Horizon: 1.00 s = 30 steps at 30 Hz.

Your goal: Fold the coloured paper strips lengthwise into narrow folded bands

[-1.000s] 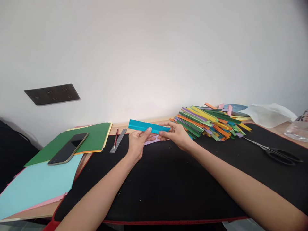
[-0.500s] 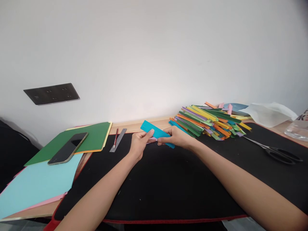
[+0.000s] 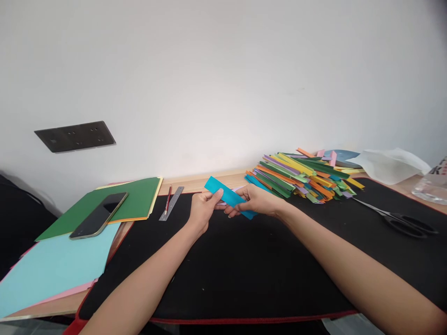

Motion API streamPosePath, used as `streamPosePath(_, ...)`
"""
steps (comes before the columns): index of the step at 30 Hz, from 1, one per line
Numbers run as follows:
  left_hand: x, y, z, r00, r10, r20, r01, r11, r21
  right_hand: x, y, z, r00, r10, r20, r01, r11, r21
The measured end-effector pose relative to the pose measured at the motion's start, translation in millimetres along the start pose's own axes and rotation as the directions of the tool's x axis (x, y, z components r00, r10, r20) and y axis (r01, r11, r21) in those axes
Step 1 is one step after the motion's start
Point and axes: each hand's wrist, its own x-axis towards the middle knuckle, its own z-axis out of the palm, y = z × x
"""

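Note:
A blue paper strip [image 3: 227,195] slants across between my two hands, held a little above the black mat. My left hand [image 3: 202,209] pinches it near its upper left end, thumb on top. My right hand [image 3: 256,201] grips it toward the lower right end, with the thumb lying over it and the fingers beneath. A bit of light purple paper [image 3: 239,189] shows behind the blue strip; most of it is hidden by the strip and my fingers.
Folded coloured paper strips [image 3: 296,177] are heaped at the back right, beside black-handled scissors [image 3: 401,221]. A ruler [image 3: 172,204] and a pencil [image 3: 168,200] lie left of my hands. Farther left, a phone [image 3: 99,216] rests on green paper [image 3: 143,200]. A black mat [image 3: 251,270] covers the desk.
My right thumb has slid along the blue strip toward its lower right end, and the strip has tilted slightly. My left hand keeps its pinch almost in place.

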Motion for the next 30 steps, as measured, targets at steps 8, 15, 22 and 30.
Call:
streamPosePath(8, 10.5, 6.5, -14.1, 0.998, 0.034, -0.058, -0.035, 0.999, -0.023, -2.4, 5.4, -8.5, 0.996, 0.049, 0.075, -0.051, 0.999, 0.018)
streamPosePath(15, 8.9, 17.7, -14.1, 0.998, 0.029, -0.054, -0.032, 0.998, -0.054, -7.1, 2.5, -9.3, 0.99, 0.091, 0.106, -0.086, 0.995, -0.048)
streamPosePath(22, 5.1, 13.7, -8.7, 0.997, 0.031, 0.065, -0.03, 0.999, -0.022, -2.1, 5.5, -4.3, 0.999, 0.023, -0.039, -0.028, 0.99, -0.138)
streamPosePath(30, -2.5, 8.2, 1.3, 0.965, -0.033, 0.261, -0.009, 0.987, 0.158, 12.0, 17.7, 9.4, 0.836, -0.069, -0.544, 0.28, 0.907, 0.315)
